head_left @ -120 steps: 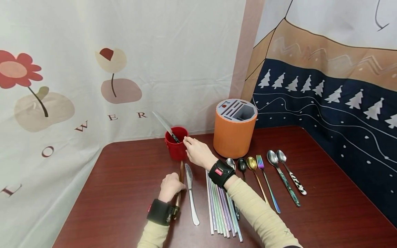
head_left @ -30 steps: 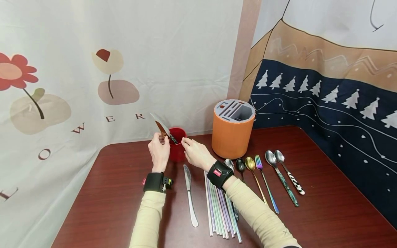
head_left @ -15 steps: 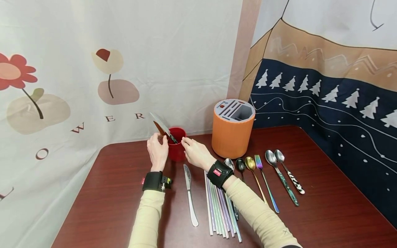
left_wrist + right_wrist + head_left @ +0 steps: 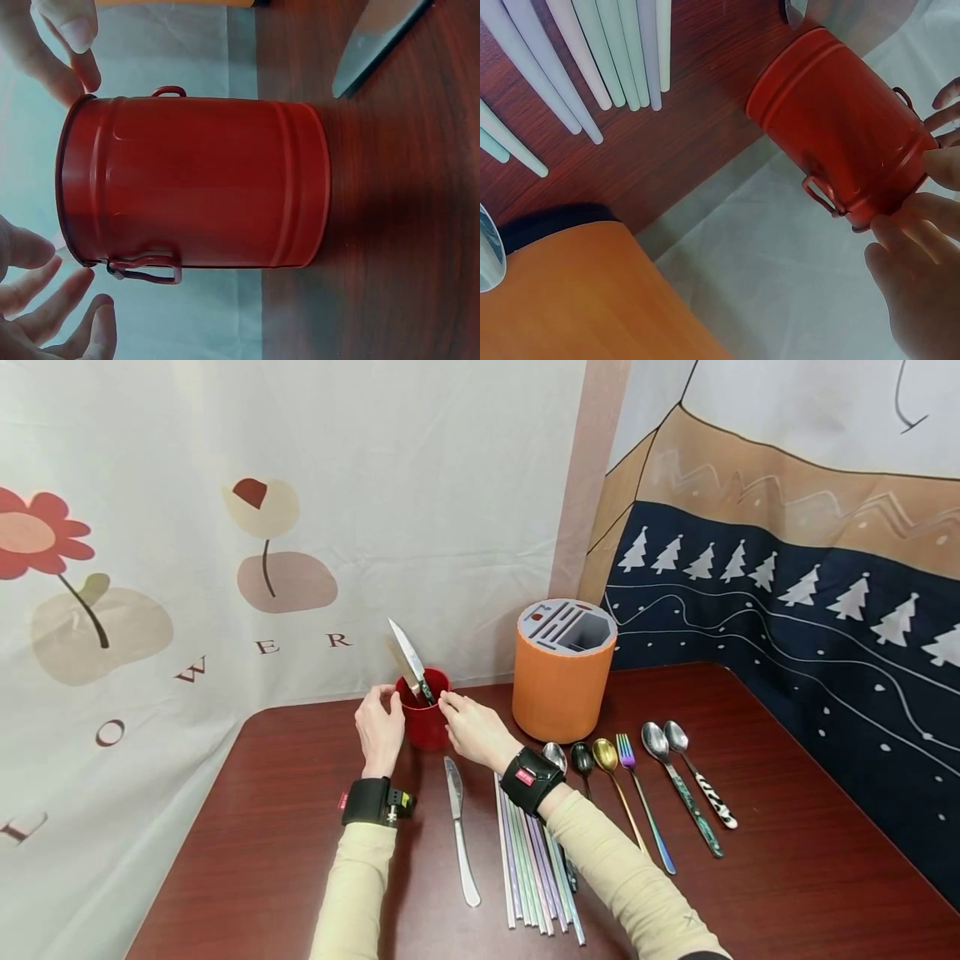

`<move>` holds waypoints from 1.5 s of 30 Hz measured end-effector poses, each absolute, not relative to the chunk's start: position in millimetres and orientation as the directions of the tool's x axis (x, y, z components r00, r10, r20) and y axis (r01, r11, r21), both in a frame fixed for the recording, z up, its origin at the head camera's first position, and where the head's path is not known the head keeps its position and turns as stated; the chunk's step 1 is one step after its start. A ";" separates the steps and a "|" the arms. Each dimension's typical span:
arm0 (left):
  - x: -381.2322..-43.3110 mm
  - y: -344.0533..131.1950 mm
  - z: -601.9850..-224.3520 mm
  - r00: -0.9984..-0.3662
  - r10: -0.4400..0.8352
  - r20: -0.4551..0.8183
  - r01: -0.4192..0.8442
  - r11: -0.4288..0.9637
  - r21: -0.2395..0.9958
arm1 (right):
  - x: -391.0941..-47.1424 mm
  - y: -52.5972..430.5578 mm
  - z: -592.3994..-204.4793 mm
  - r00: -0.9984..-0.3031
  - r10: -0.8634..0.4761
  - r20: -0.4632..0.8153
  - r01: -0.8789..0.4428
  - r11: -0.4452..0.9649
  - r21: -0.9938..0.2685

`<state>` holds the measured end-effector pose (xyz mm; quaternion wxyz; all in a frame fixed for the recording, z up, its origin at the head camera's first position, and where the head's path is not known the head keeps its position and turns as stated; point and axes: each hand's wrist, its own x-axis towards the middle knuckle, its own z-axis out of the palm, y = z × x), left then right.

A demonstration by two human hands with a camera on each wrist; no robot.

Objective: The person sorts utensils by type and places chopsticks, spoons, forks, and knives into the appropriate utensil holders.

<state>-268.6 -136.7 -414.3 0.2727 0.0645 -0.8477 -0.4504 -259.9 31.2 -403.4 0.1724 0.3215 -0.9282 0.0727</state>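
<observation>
Pinching the red metal bucket (image 4: 426,728), mid-frame, at its rim with the right hand (image 4: 478,727); curving the left hand (image 4: 380,727) loosely, with parted fingers, beside it, near two knives (image 4: 410,653) leaning upper-left inside.

the red pail (image 4: 427,728) partly hides a knife handle (image 4: 426,690).

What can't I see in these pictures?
Head view: lower end of the dark-handled knife, hidden by the red bucket.
Head view: part of the leftmost spoon, behind the right wristband.
Left wrist view: handle of the table knife, cut off by the edge.
Right wrist view: top of the orange holder, cut off by the edge.
</observation>
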 end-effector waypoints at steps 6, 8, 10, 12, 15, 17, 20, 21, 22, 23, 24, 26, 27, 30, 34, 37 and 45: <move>-261.4 -136.0 -419.8 -0.865 -0.327 0.380 0.121 0.599 0.791 | -260.2 30.9 -403.2 -0.729 -0.574 0.373 -0.624 0.781 -0.017; -259.0 -135.8 -422.7 -0.868 -0.320 0.381 0.118 0.612 0.782 | -260.4 31.0 -403.6 -0.722 -0.575 0.383 -0.627 0.779 -0.014; -256.2 -135.1 -425.6 -0.870 -0.315 0.381 0.114 0.621 0.775 | -260.7 31.2 -404.2 -0.715 -0.576 0.396 -0.631 0.775 -0.011; -252.6 -134.3 -428.1 -0.875 -0.308 0.374 0.109 0.626 0.772 | -261.0 31.4 -404.9 -0.709 -0.575 0.408 -0.634 0.774 -0.011; -247.2 -133.0 -431.9 -0.889 -0.292 0.352 0.093 0.638 0.764 | -261.3 31.3 -405.4 -0.709 -0.572 0.412 -0.631 0.775 -0.010; -243.2 -131.7 -434.6 -0.894 -0.280 0.351 0.092 0.650 0.754 | -261.6 31.1 -405.7 -0.714 -0.570 0.407 -0.628 0.778 -0.012; -236.4 -128.7 -437.6 -0.904 -0.253 0.345 0.088 0.679 0.729 | -261.8 30.8 -406.0 -0.722 -0.568 0.394 -0.626 0.779 -0.024; -233.9 -127.7 -438.2 -0.907 -0.242 0.344 0.087 0.692 0.717 | -261.6 30.9 -405.9 -0.725 -0.567 0.390 -0.626 0.780 -0.030; -231.7 -126.7 -439.3 -0.913 -0.230 0.336 0.082 0.705 0.704 | -261.5 30.9 -405.9 -0.727 -0.567 0.387 -0.626 0.779 -0.033; -229.1 -125.8 -439.3 -0.923 -0.218 0.318 0.071 0.715 0.695 | -261.2 31.0 -405.6 -0.730 -0.567 0.383 -0.625 0.780 -0.038; -226.6 -124.8 -439.9 -0.932 -0.204 0.300 0.060 0.729 0.682 | -260.9 31.1 -405.4 -0.731 -0.567 0.380 -0.625 0.780 -0.039; -221.6 -122.9 -441.0 -0.951 -0.177 0.254 0.033 0.757 0.653 | -260.4 31.4 -404.8 -0.730 -0.568 0.380 -0.626 0.779 -0.040; -218.7 -121.7 -441.4 -0.960 -0.164 0.226 0.018 0.772 0.635 | -260.2 31.6 -404.6 -0.729 -0.569 0.380 -0.627 0.778 -0.039; -210.3 -117.0 -443.3 -0.984 -0.113 0.136 -0.018 0.829 0.559 | -259.8 31.7 -404.3 -0.731 -0.570 0.376 -0.627 0.778 -0.041; -199.8 -108.3 -445.9 -0.998 -0.053 0.032 -0.032 0.885 0.465 | -260.0 31.5 -404.0 -0.742 -0.567 0.358 -0.623 0.781 -0.052; -192.2 -100.9 -447.6 -1.000 -0.014 -0.012 -0.017 0.902 0.432 | -260.4 31.1 -403.9 -0.746 -0.566 0.352 -0.620 0.782 -0.055; -174.6 -82.4 -452.1 -0.999 0.050 0.020 0.053 0.901 0.431 | -261.3 30.4 -404.5 -0.746 -0.567 0.349 -0.620 0.783 -0.052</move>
